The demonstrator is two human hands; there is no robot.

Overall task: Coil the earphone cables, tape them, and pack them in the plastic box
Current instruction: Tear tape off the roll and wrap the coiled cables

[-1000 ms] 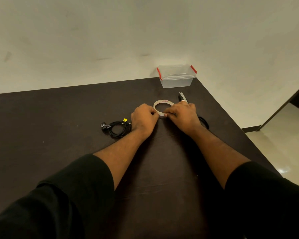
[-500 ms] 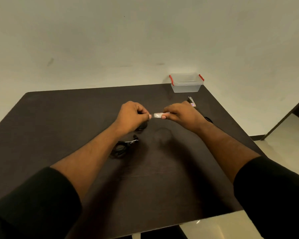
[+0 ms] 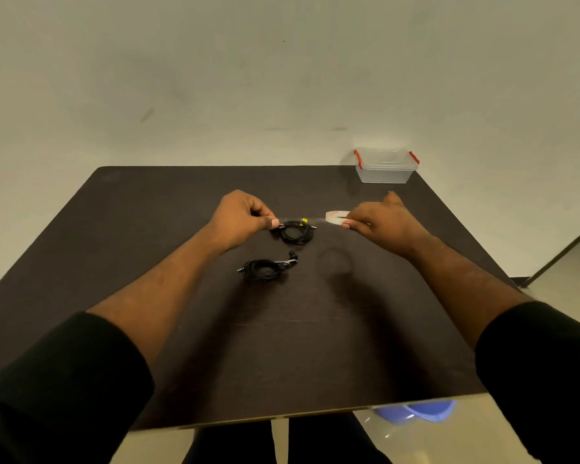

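Two black coiled earphone cables lie on the dark table. The far coil carries a small yellow tag; the near coil lies a little closer to me. My right hand grips a white tape roll held above the table. My left hand pinches the free end of a clear tape strip that stretches between both hands, just above the far coil. A clear plastic box with red latches and its lid on sits at the far right corner.
A pale wall stands right behind the table's far edge. Beyond the near right corner a blue object rests on the tiled floor. A dark edge slants at the right side of the view.
My hands have drawn apart, pulling a longer strip of tape off the roll. The view has pulled back, so both coils and the table's near edge now show.
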